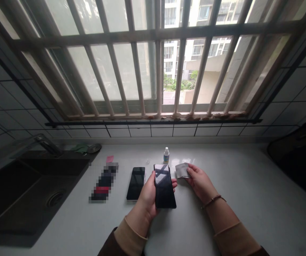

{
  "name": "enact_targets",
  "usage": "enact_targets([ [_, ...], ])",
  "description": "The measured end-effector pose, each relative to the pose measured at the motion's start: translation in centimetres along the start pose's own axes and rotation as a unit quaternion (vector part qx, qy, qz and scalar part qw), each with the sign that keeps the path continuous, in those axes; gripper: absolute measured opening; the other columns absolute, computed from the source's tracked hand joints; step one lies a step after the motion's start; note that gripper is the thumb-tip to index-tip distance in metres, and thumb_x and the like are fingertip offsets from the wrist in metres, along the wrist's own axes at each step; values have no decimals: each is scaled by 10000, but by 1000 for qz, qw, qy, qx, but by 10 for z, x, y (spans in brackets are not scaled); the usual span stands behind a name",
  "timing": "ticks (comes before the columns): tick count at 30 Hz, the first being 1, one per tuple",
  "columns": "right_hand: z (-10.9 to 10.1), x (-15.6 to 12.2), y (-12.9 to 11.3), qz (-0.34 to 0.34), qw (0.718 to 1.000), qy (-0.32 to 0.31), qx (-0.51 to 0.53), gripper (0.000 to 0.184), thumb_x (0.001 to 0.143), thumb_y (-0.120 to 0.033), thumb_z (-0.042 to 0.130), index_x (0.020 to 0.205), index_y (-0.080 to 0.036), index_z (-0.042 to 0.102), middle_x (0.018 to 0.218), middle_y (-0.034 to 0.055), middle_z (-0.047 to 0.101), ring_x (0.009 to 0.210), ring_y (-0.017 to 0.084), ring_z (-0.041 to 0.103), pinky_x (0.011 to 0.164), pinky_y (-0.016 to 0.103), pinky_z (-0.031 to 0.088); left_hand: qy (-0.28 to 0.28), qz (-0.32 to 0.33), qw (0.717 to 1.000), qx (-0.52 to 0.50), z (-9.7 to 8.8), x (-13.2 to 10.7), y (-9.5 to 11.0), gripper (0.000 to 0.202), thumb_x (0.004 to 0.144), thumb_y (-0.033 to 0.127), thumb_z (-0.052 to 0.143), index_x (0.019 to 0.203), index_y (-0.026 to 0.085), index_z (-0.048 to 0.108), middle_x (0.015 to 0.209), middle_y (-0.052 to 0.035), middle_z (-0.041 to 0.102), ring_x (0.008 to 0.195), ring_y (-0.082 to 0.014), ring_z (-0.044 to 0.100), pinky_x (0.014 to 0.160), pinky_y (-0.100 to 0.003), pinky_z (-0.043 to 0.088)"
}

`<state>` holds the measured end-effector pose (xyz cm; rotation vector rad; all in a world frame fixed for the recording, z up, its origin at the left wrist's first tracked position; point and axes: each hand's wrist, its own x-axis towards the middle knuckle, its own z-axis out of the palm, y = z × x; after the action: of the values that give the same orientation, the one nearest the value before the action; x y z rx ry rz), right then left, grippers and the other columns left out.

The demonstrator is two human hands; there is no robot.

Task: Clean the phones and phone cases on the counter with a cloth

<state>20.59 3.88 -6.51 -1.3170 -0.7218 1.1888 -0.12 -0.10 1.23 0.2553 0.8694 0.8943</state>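
Note:
My left hand [149, 192] is wrapped round a black smartphone [165, 188], its dark glossy screen facing up and reflecting the window bars. Fingertips show past the phone's right edge. To the right, my right hand [199, 177] pinches a folded grey cloth [181, 170] between thumb and fingers, apart from the phone. A second smartphone [136, 183], dark-screened with a pale edge, lies on the counter just left of my left hand. Beyond the held phone stands a small white bottle [166, 155] with a coloured label, upright and capped.
A dark sink [11, 213] with a faucet [47, 145] fills the left side. A pixelated dark-and-red item [103, 185] and a pink slip [110, 159] lie beside it on the white counter [238, 167]. A black bag-like object [299, 153] stands at right. Behind is a barred window [158, 71].

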Motion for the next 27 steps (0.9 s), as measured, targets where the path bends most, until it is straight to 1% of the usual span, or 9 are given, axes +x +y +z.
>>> enact_targets([
  [3, 7, -3, 0, 9, 1000, -24, 1, 476, 827, -416, 731, 1229, -165, 690, 1208, 145, 805, 1108, 297, 781, 905, 385, 666, -3, 3, 1000, -6, 0, 0, 0, 711, 1088, 592, 397, 1352, -20, 643, 1123, -287, 785, 878, -289, 809, 802, -373, 654],
  [7, 3, -3, -4, 4, 998, 0, -58, 600, 831, -467, 738, 1337, -156, 652, 1266, 166, 784, 1180, 320, 758, 959, 401, 639, 1, -2, 1000, -5, 0, 0, 0, 721, 1091, 584, 391, 1341, -41, 649, 1149, -307, 774, 884, -294, 810, 811, -377, 654],
  [13, -7, -15, -18, -34, 979, 52, -194, 566, 870, -432, 688, 1344, -124, 679, 1411, 229, 708, 1383, 368, 637, 1182, 450, 466, 16, -12, 1000, -6, -2, 3, -1, 736, 1076, 611, 424, 1331, -38, 661, 1205, -313, 760, 913, -296, 809, 795, -362, 653],
  [16, -7, -33, -30, -73, 957, 77, -270, 519, 871, -438, 698, 1304, -152, 719, 1398, 229, 713, 1398, 419, 607, 1181, 490, 435, 20, -4, 1000, -10, -1, 2, -2, 708, 1081, 596, 427, 1364, -14, 649, 1232, -302, 757, 957, -301, 807, 846, -379, 648],
  [18, -4, -45, -39, -169, 910, 77, -371, 501, 963, -477, 579, 1343, -173, 697, 1383, 203, 725, 1287, 389, 681, 1078, 462, 508, 15, 4, 1000, -9, -2, 1, -3, 691, 1083, 590, 433, 1362, -2, 656, 1250, -285, 757, 990, -296, 801, 898, -386, 637],
  [20, 1, -56, -46, -223, 892, 50, -389, 456, 1040, -501, 454, 1257, -195, 714, 1213, 162, 789, 1053, 318, 762, 898, 388, 564, 7, 14, 1000, -9, -2, 1, -4, 676, 1079, 596, 451, 1348, 17, 675, 1267, -257, 760, 1038, -287, 789, 960, -389, 619],
  [23, 10, -67, -47, -201, 913, -37, -354, 469, 1083, -556, 381, 1036, -223, 708, 828, 66, 775, 722, 229, 725, 680, 312, 516, -12, 57, 998, -14, -3, 1, -4, 637, 1075, 584, 478, 1344, 47, 689, 1266, -221, 769, 1130, -299, 762, 1037, -411, 586],
  [25, 17, -73, -43, -165, 920, -121, -333, 515, 1094, -586, 353, 940, -222, 683, 721, 31, 721, 635, 202, 670, 618, 293, 468, -26, 81, 996, -25, -2, 1, -5, 608, 1074, 563, 496, 1363, 61, 680, 1254, -209, 774, 1164, -318, 751, 1061, -440, 575],
  [27, 24, -77, -38, -160, 914, -186, -323, 561, 1098, -603, 330, 869, -213, 663, 723, 30, 701, 648, 196, 643, 610, 287, 440, -30, 84, 995, -35, 0, 1, -6, 585, 1071, 545, 515, 1391, 78, 663, 1238, -202, 778, 1160, -335, 753, 1067, -474, 573],
])
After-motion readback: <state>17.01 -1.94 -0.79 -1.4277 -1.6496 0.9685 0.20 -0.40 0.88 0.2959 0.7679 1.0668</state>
